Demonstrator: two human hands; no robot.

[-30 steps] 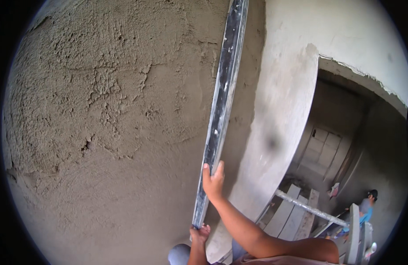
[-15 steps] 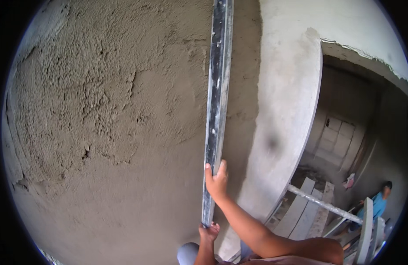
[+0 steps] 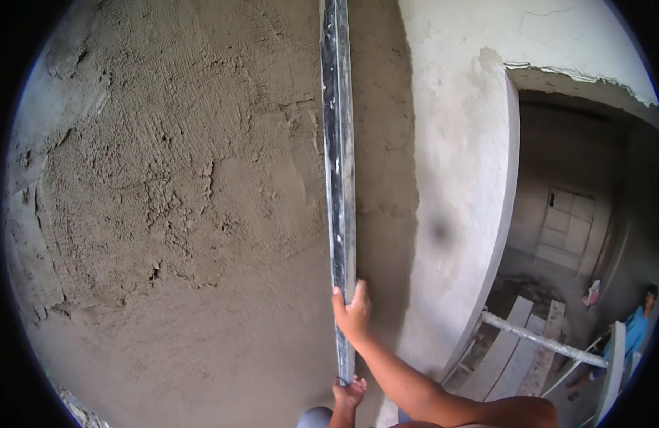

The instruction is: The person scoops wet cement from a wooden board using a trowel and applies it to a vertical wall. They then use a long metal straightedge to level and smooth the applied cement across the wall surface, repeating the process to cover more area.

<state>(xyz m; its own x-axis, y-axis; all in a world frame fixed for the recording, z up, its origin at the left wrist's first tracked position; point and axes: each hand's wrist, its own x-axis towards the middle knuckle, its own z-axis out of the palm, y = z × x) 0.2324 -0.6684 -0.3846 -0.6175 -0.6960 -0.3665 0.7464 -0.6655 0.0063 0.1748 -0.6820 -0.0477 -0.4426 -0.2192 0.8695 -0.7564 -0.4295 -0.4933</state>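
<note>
A long metal straightedge [image 3: 336, 157], dark-faced with silvery edges and specks of plaster, stands nearly upright along a wall of grey-brown plaster [image 3: 272, 207]. My right hand [image 3: 353, 312] is closed round its lower part, fingers and thumb on opposite sides. Below that, my left hand [image 3: 349, 392] grips the bottom end. The top of the straightedge runs out of view. To its left the plaster is rough and ridged higher up and smoother lower down; a smoother strip lies to its right. How firmly the bar presses on the plaster cannot be told.
Past the plaster's edge is a pale wall strip [image 3: 450, 178], then a doorway with a broken upper edge. Lower right are planks [image 3: 511, 349], a whitish pole [image 3: 543, 341] and an upright board [image 3: 615, 364]. A person in blue [image 3: 635, 329] is behind them.
The straightedge has shifted slightly left across the plaster, both hands still on it. My view has tilted, so the hands appear lower and the doorway and person have moved in the picture.
</note>
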